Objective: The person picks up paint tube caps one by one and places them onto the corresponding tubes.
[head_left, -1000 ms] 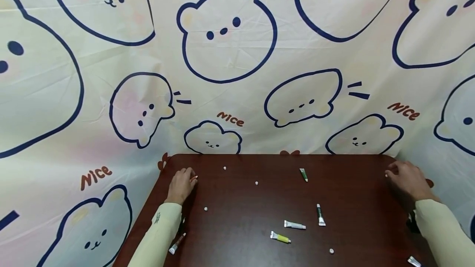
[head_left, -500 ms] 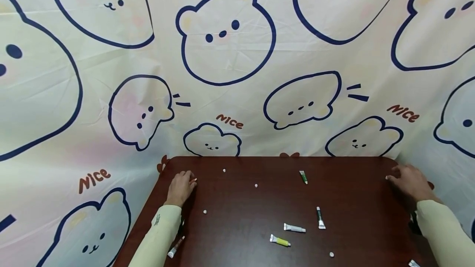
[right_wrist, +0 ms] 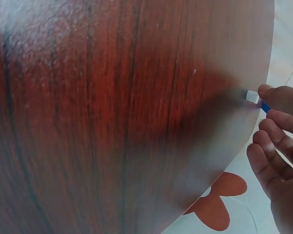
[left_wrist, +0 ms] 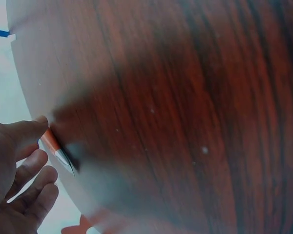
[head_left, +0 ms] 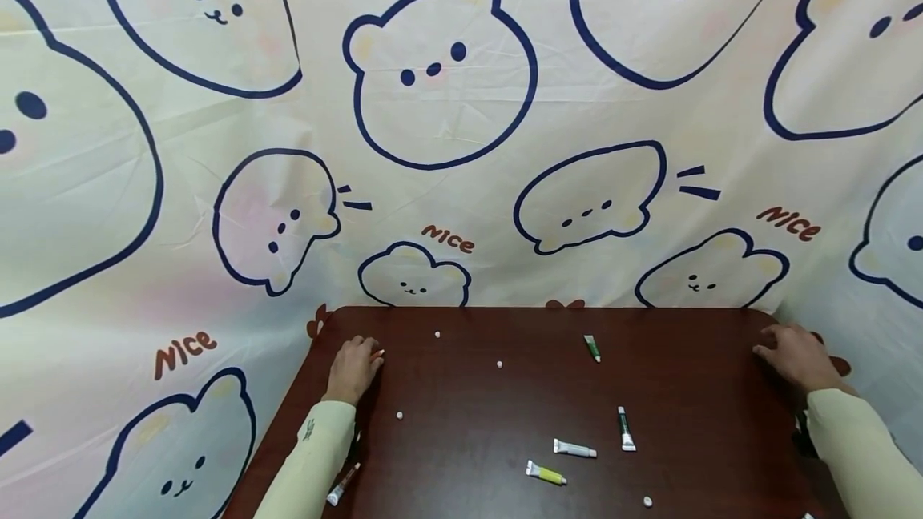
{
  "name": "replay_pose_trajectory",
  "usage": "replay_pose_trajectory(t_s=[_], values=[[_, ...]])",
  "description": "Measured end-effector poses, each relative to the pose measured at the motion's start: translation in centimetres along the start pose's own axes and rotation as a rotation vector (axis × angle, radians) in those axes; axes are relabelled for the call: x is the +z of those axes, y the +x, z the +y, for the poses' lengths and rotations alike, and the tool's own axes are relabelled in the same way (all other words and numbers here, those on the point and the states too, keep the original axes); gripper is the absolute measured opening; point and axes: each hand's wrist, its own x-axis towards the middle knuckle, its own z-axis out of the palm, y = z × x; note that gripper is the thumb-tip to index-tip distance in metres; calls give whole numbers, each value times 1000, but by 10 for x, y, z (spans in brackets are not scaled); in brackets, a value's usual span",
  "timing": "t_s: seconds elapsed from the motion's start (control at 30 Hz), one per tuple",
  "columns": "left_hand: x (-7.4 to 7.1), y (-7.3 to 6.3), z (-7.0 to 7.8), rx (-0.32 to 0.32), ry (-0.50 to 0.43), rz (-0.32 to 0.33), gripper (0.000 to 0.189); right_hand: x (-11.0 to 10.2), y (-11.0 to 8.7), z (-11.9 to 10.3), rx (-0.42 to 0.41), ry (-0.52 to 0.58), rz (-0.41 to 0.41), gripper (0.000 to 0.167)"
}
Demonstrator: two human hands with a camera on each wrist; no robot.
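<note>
At the table's far left corner, my left hand (head_left: 353,371) pinches a small orange paint tube (left_wrist: 51,140) by its body. The tube's pale, flattened end (left_wrist: 66,161) points away from the fingers, low over the tabletop. My right hand (head_left: 800,359) is at the far right corner. Its thumb and forefinger pinch a small blue tube (right_wrist: 265,107) with a white end (right_wrist: 252,96) that sticks out past the thumb. Most of the blue tube is hidden by the fingers. The other fingers of both hands are loosely bent.
On the dark wood table (head_left: 461,391) lie a green tube (head_left: 592,348), a dark green tube (head_left: 626,429), a grey-white tube (head_left: 574,448), a yellow tube (head_left: 546,473) and a brown tube (head_left: 343,484). Several white caps, including one near the front (head_left: 647,501), are scattered about. A printed curtain (head_left: 447,126) hangs behind.
The head view has tilted up slightly, so the table sits lower in it. Both hands stay at the far corners with their tubes. The loose tubes and caps have not moved.
</note>
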Motion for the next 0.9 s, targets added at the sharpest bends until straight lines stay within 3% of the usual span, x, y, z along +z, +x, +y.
replay_pose_trajectory(t_s=[0.33,0.9], values=[[-1,-1,1,-10,10,-16,29,5,2,9,-9,-1,-26,46],[1,3,3,-29,37,-77,25,10,2,9,-37,24,-16,31]])
